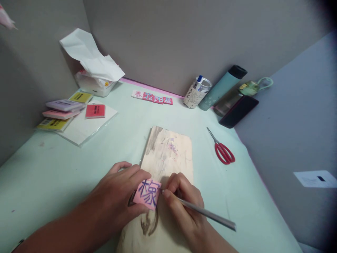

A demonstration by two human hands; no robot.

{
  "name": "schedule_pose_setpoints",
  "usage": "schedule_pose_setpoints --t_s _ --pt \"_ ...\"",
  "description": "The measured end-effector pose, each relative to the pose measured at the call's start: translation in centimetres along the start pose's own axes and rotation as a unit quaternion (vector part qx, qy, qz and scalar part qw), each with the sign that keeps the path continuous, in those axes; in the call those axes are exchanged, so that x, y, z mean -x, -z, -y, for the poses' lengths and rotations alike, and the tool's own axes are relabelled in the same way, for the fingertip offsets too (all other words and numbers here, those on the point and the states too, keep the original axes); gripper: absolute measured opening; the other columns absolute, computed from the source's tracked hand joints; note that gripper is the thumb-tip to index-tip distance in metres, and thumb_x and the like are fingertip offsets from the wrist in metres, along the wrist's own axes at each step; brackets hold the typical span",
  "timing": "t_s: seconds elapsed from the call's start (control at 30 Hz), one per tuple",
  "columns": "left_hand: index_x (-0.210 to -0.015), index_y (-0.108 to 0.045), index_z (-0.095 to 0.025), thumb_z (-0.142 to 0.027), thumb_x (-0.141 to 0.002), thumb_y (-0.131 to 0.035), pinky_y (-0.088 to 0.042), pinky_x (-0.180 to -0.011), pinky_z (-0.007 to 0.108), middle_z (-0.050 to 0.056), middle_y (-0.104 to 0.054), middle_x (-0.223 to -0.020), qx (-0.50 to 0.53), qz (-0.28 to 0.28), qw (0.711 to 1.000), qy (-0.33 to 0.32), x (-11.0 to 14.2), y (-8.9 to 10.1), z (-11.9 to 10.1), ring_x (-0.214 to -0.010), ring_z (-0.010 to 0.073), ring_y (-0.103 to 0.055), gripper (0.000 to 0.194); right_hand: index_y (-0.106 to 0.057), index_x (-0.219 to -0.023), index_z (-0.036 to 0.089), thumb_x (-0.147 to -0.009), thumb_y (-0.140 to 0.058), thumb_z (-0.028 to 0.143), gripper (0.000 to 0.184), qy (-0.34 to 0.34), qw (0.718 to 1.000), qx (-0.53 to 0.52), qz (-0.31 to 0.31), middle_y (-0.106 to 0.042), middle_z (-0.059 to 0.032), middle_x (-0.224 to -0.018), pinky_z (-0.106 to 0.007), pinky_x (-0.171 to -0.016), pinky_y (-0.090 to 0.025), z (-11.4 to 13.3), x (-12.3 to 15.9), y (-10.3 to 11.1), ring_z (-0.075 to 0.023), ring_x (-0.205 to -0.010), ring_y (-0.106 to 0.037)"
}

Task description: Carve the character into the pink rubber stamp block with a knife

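Note:
My left hand (pixel 122 193) grips a pink square block (pixel 143 201) by its left side, thumb below and fingers above. A purple character stands out on the block's upper face. In my right hand (pixel 185 203) is a slim silver pen-shaped craft knife (pixel 210 212), held like a pencil. Its tip meets the block's right edge, though the fingers partly hide the blade. Both hands work over a pale wooden board (pixel 181 140) with dark smudges and small purple scraps near its far end.
Red-handled scissors (pixel 223 153) lie right of the board. Behind are four-character strip tiles (pixel 154 97), a can with a pen (pixel 193 98), a teal bottle (pixel 221 88), a green-lidded bottle (pixel 247 86) and a dark phone (pixel 238 111). Wrapped blocks (pixel 64 105) and tissues (pixel 94 86) stand left.

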State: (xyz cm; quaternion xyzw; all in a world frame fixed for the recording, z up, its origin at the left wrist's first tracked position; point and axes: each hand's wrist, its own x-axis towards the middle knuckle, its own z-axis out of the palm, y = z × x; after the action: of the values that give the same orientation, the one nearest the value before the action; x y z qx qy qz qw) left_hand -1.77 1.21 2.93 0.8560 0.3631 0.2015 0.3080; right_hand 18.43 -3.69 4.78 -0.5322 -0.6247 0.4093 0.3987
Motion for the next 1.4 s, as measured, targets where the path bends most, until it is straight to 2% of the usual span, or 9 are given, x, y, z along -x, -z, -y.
schedule_pose_setpoints --t_s 0.33,0.4,0.6,0.83,1.0,1.1,1.2,1.3,1.4 --pt "-0.089 -0.06 -0.02 -0.012 -0.079 -0.076 -0.041 -0.09 0.04 0.0 -0.068 -0.094 0.019 0.037 0.999 0.032 -0.3 0.5 -0.6 -0.088 0.0228 -0.062 0.02 -0.043 -0.076 0.023 -0.097 -0.048 0.027 0.022 -0.015 1.0 -0.019 0.011 -0.049 0.0031 -0.067 -0.029 -0.055 -0.035 -0.4 0.1 -0.1 -0.0134 -0.058 -0.043" --pt "-0.09 -0.059 -0.02 -0.012 -0.079 -0.075 -0.041 -0.09 0.039 -0.001 -0.068 -0.095 0.019 0.033 0.999 0.027 -0.3 0.4 -0.5 -0.091 0.0229 -0.061 0.021 -0.043 -0.077 0.024 -0.098 -0.048 0.028 0.022 -0.018 1.0 -0.023 0.002 -0.05 0.0026 -0.068 -0.029 -0.056 -0.034 -0.9 0.2 -0.3 -0.0139 -0.059 -0.043" --pt "-0.11 -0.059 -0.023 -0.014 -0.077 -0.082 -0.04 -0.09 0.037 -0.002 -0.066 -0.102 0.019 0.027 0.999 0.032 0.2 -0.3 0.3 -0.098 0.0232 -0.057 0.041 -0.047 -0.079 0.023 -0.101 -0.051 0.029 0.023 -0.026 0.999 -0.03 -0.016 -0.051 0.0031 -0.072 -0.028 -0.058 -0.036 -1.7 0.6 -0.4 -0.0135 -0.063 -0.045" --pt "-0.097 -0.061 -0.021 -0.014 -0.073 -0.085 -0.04 -0.088 0.04 0.0 -0.064 -0.097 0.02 0.031 0.996 0.078 0.2 -0.7 -0.3 -0.097 0.0264 -0.051 0.035 -0.047 -0.078 0.023 -0.102 -0.052 0.03 0.025 -0.025 0.999 -0.034 -0.031 -0.051 0.004 -0.07 -0.027 -0.057 -0.035 -1.6 0.5 -0.2 -0.0125 -0.062 -0.044" --pt "-0.086 -0.058 -0.02 -0.018 -0.074 -0.083 -0.038 -0.09 0.042 -0.001 -0.063 -0.088 0.014 0.075 0.991 0.108 -0.7 -0.5 -1.4 -0.088 0.0243 -0.052 0.027 -0.048 -0.079 0.023 -0.102 -0.054 0.03 0.025 -0.023 0.999 -0.03 -0.028 -0.053 0.0038 -0.072 -0.027 -0.058 -0.037 -1.9 0.7 -0.3 -0.012 -0.063 -0.046" --pt "-0.081 -0.055 -0.02 -0.022 -0.071 -0.085 -0.038 -0.082 0.037 -0.002 -0.061 -0.084 0.035 0.127 0.981 0.141 -1.1 0.0 -1.7 -0.088 0.0239 -0.052 0.031 -0.047 -0.078 0.023 -0.103 -0.053 0.029 0.026 -0.016 0.999 -0.031 -0.037 -0.052 0.004 -0.072 -0.027 -0.058 -0.037 -2.0 0.7 -0.4 -0.0119 -0.063 -0.046" --pt "-0.086 -0.056 -0.021 -0.019 -0.071 -0.08 -0.037 -0.076 0.033 -0.003 -0.059 -0.084 0.055 0.168 0.972 0.158 -0.9 0.4 -1.7 -0.089 0.0241 -0.051 0.028 -0.047 -0.078 0.023 -0.103 -0.053 0.028 0.026 -0.016 0.999 -0.026 -0.044 -0.052 0.0037 -0.072 -0.027 -0.06 -0.037 -1.9 0.6 -0.4 -0.0121 -0.064 -0.046" --pt "-0.092 -0.056 -0.022 -0.013 -0.079 -0.068 -0.036 -0.078 0.033 -0.002 -0.062 -0.09 0.061 0.166 0.973 0.149 -0.4 0.4 -1.5 -0.091 0.0233 -0.051 0.02 -0.047 -0.079 0.023 -0.103 -0.053 0.029 0.026 -0.014 0.999 -0.025 -0.036 -0.052 0.0035 -0.073 -0.027 -0.06 -0.037 -1.8 0.5 -0.3 -0.0125 -0.065 -0.046" --pt "-0.084 -0.052 -0.021 -0.015 -0.086 -0.063 -0.036 -0.077 0.033 -0.001 -0.061 -0.086 0.06 0.154 0.977 0.135 -0.2 0.3 -1.4 -0.088 0.0228 -0.05 0.013 -0.047 -0.079 0.023 -0.104 -0.052 0.03 0.026 -0.016 0.999 -0.038 -0.025 -0.052 0.0031 -0.072 -0.028 -0.06 -0.038 -1.6 0.5 -0.3 -0.013 -0.065 -0.047"
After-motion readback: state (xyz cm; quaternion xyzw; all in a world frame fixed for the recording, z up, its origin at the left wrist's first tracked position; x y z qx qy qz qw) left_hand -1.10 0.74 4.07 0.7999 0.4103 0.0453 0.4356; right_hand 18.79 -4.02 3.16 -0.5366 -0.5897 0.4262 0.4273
